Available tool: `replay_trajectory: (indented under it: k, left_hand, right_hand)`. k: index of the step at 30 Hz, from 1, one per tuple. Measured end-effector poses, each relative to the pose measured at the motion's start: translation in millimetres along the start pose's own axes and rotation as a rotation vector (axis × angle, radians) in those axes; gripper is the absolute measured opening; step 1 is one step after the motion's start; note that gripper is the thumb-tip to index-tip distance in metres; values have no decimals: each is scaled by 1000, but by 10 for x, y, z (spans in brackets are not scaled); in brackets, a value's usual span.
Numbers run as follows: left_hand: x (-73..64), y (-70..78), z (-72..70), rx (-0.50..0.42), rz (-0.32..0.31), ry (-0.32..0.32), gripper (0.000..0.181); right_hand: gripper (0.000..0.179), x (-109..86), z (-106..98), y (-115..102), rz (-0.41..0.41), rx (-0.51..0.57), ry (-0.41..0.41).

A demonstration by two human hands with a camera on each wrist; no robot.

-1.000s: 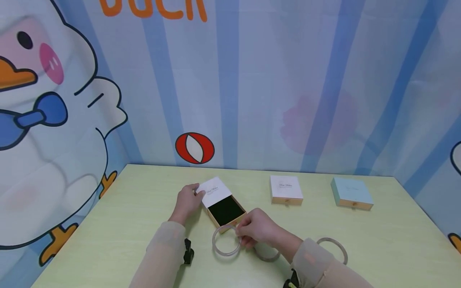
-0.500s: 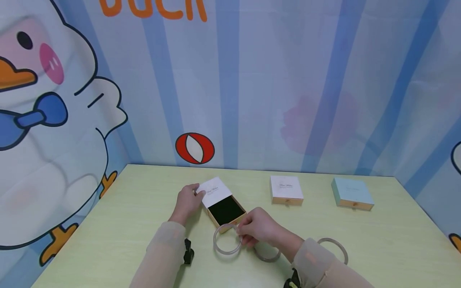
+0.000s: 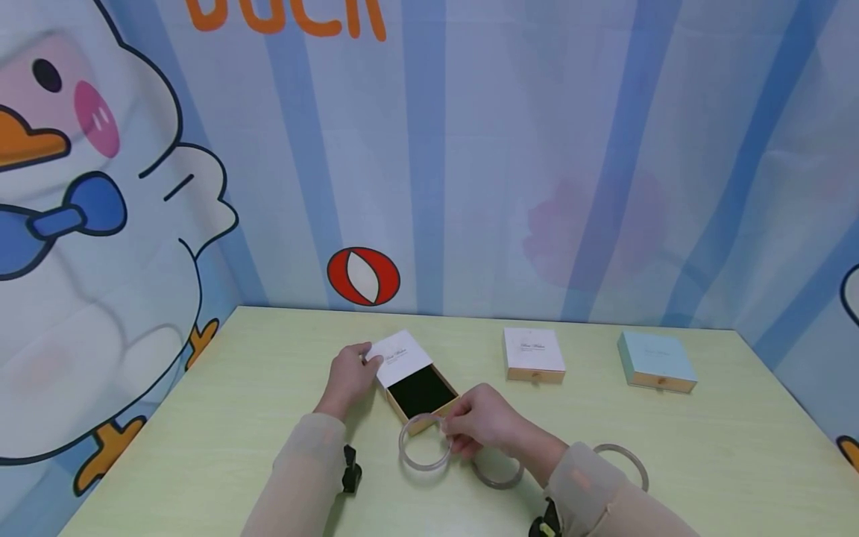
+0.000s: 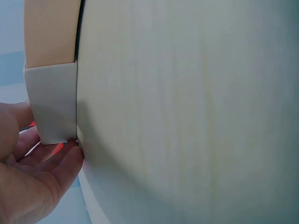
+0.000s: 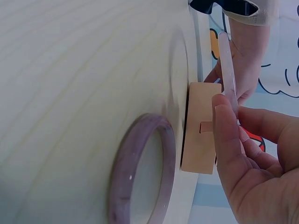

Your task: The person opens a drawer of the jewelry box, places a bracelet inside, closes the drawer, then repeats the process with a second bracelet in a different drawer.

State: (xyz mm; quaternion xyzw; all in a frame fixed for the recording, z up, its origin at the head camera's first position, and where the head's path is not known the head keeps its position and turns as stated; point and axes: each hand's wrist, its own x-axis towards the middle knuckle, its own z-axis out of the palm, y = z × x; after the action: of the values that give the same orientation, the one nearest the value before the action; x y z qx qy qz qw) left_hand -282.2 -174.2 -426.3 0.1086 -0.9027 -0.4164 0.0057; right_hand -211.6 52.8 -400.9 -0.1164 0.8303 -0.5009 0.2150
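A white drawer-style gift box [image 3: 401, 356] stands angled on the table, its drawer [image 3: 421, 393] pulled partway out and showing a dark lining. My left hand [image 3: 349, 377] grips the rear of the box's white sleeve [image 4: 52, 100], thumb on top. Between thumb and fingers, my right hand [image 3: 486, 421] pinches a pale lilac bangle [image 3: 424, 468] by its right side. The bangle is tilted up, off the table, in front of the drawer's front end. In the right wrist view it appears almost edge-on, beside the drawer front [image 5: 198, 154].
Another bangle [image 3: 499, 485] lies on the table [image 3: 201, 447] under the right hand, partly covered. A third bangle [image 3: 632, 456] lies further right, partly behind the sleeve. A closed white box [image 3: 533, 350] and a closed light-blue box [image 3: 658, 358] stand towards the back. A printed curtain hangs behind.
My right hand and its bangle have shifted slightly away from me and to the right, nearer the drawer. The left hand and the box have stayed in place.
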Motion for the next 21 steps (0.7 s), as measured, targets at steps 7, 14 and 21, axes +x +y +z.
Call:
replay_trajectory:
  k: [7,14,21]
  left_hand:
    - [-5,-1,-5,12,25,1,49]
    - [1,3,-4,5,10,1,49]
    - [17,-4,12,14,1,-6,49]
  right_hand:
    - [13,-1,-8,-20,16,-11,13]
    - [14,-25,-28,-55,9,-17,22]
    - [14,-40,-44,-65,12,-18,28]
